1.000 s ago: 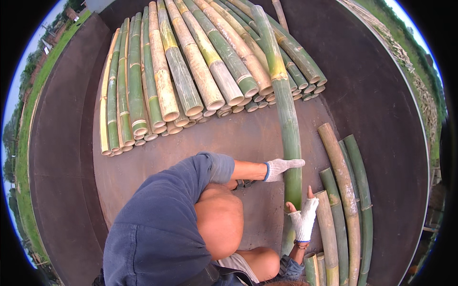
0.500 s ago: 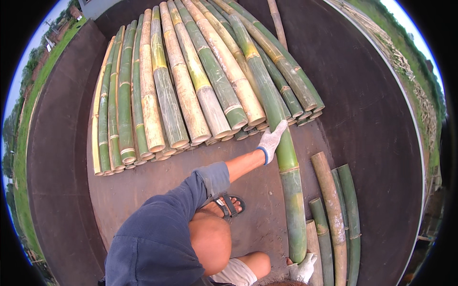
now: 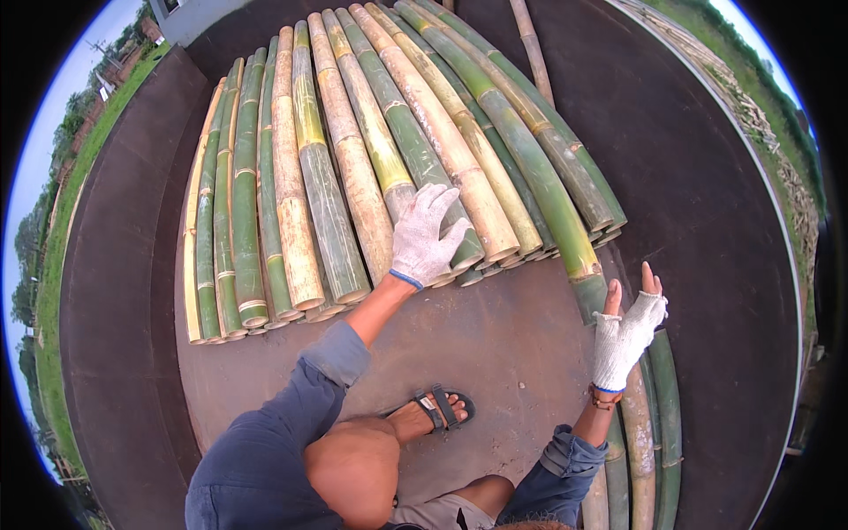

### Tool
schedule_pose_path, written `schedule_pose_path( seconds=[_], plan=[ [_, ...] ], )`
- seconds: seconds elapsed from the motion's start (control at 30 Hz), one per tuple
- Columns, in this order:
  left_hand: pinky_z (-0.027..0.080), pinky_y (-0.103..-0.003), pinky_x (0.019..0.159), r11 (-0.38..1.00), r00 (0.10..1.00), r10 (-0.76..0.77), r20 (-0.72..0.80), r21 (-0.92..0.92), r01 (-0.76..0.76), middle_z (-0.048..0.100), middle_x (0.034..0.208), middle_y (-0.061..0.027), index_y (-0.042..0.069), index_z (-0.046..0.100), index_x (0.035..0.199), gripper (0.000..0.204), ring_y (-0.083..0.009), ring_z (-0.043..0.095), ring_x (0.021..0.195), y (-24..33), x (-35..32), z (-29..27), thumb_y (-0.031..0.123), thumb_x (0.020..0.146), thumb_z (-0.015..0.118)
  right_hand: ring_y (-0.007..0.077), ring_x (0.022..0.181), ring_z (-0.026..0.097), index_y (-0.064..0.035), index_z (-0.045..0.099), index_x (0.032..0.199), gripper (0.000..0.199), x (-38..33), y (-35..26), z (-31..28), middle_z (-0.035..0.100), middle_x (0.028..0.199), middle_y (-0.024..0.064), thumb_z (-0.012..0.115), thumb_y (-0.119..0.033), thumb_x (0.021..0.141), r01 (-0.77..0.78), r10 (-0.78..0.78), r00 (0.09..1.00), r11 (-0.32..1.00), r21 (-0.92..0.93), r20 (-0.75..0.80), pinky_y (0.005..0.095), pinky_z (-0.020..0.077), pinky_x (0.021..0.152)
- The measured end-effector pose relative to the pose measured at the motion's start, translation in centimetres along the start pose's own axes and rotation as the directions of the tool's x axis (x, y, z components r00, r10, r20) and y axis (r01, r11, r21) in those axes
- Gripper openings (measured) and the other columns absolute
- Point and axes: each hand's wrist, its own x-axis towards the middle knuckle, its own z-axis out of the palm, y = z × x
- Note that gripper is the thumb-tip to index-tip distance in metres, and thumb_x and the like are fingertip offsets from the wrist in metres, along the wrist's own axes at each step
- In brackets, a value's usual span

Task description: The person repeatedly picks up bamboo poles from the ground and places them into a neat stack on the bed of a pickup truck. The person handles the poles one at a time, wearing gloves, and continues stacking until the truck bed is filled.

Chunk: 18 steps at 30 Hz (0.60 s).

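My left hand [image 3: 427,233], in a white knit glove with a blue cuff, is open with its fingers spread. It is over the near ends of the bamboo poles [image 3: 349,190]; whether it touches them I cannot tell. My right hand [image 3: 625,340] wears a white glove that leaves some fingertips bare. It holds nothing, fingers stretched out, beside the near end of a long green bamboo pole [image 3: 530,159]. That pole lies on the right part of the stack and sticks out nearer to me than the others. The right hand partly hides its end.
Several shorter bamboo pieces [image 3: 670,415] lie at the lower right, partly behind my right arm. Dark walls [image 3: 115,291] enclose the brown floor [image 3: 495,353] on the left, right and far side. A thin pole [image 3: 533,53] leans at the far right. My sandalled foot [image 3: 433,411] is on the floor.
The long green pole has slid away from me onto the stack. Both hands have let go of it. My left hand moved left over the other poles; my right hand moved forward and up.
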Motion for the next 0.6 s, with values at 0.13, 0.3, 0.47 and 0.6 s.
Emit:
schedule_pose_path(
  seconds=[0.13,0.3,0.47,0.6],
  plan=[
    [0.030,-0.054,0.133,0.878,0.887,-0.364,0.282,0.420,0.227,0.051,0.168,-0.0219,0.004,0.058,0.158,0.081,-0.0467,0.038,0.160,-5.7,1.9,-0.6,0.064,0.105,0.060,0.0460,0.149,0.050,-0.0045,0.060,0.155,0.069,-4.1,9.0,1.9,0.061,0.149,0.0281,0.066,-0.055,0.109,-0.632,0.631,0.755,0.773,-0.062,0.176,0.0544,0.0416,0.120],
    [0.027,-0.055,0.135,0.908,0.897,-0.303,0.323,0.384,0.168,0.045,0.172,-0.0223,0.002,0.052,0.162,0.087,-0.0512,0.031,0.163,-6.5,1.3,0.3,0.069,0.106,0.054,0.0367,0.151,0.050,0.0020,0.052,0.160,0.072,-6.2,9.8,13.4,0.052,0.163,0.0263,0.053,-0.054,0.116,-0.502,0.598,0.787,0.476,0.722,0.152,0.0484,0.0397,0.125],
    [0.025,-0.055,0.135,0.904,0.869,-0.319,0.379,0.396,0.159,0.042,0.174,-0.0227,0.000,0.048,0.165,0.090,-0.0521,0.027,0.164,-6.4,1.7,0.1,0.069,0.107,0.052,0.0356,0.140,0.055,0.0076,0.052,0.156,0.067,-1.5,2.7,19.0,0.054,0.151,0.0272,0.058,-0.047,0.116,-0.533,0.778,0.624,0.494,0.687,-0.076,0.0471,0.0423,0.121],
    [0.021,-0.056,0.136,0.905,0.857,-0.330,0.395,0.390,0.168,0.040,0.176,-0.0231,0.000,0.046,0.166,0.092,-0.0519,0.025,0.165,-6.4,1.9,0.1,0.070,0.107,0.052,0.0411,0.141,0.052,0.0078,0.049,0.156,0.074,4.0,-0.4,24.6,0.053,0.150,0.0314,0.066,-0.049,0.111,-0.573,0.737,0.676,0.541,0.616,-0.019,0.0487,0.0410,0.121]
  ],
)
